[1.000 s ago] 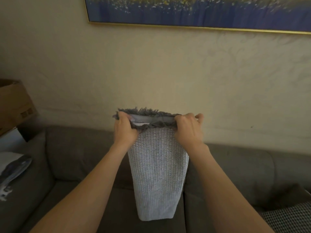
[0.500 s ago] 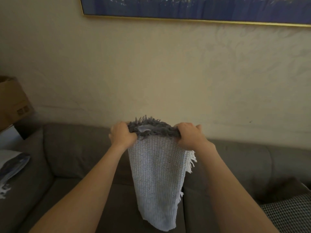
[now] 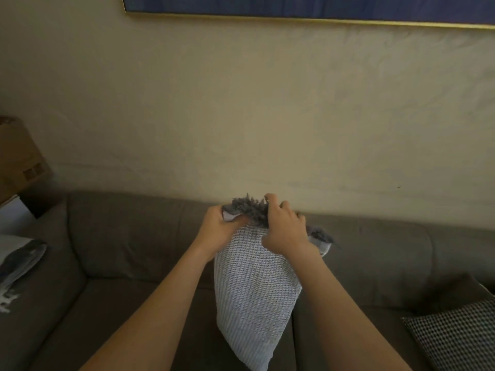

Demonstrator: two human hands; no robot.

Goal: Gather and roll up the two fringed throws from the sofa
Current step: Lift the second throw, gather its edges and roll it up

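Both throws are off the seat and in the air in front of the sofa back. The light throw hangs long as the outer layer, the dark throw shows only as fringe along the top. Left grip is clamped on the top-left corner of the light throw. Right grip has its fingers curled into the dark throw's fringe near the middle. I read this as holding high so gravity squares the 2 layers and lines up the edges before rolling; no roll started yet. Versus 0.5 s ago: the 2 grips were spread at the 2 top corners with the edge stretched flat. Now they sit close together and the top is bunched. The right grip has walked inward, leaving a dark corner poking out behind its wrist. The bundle sits lower against the sofa back, its bottom now running to the frame edge. The white fringe on the right side is no longer visible. Checked cushion sits at the right end of the seat, a cardboard box beyond the left arm. The grey-white item on that arm I can't identify.
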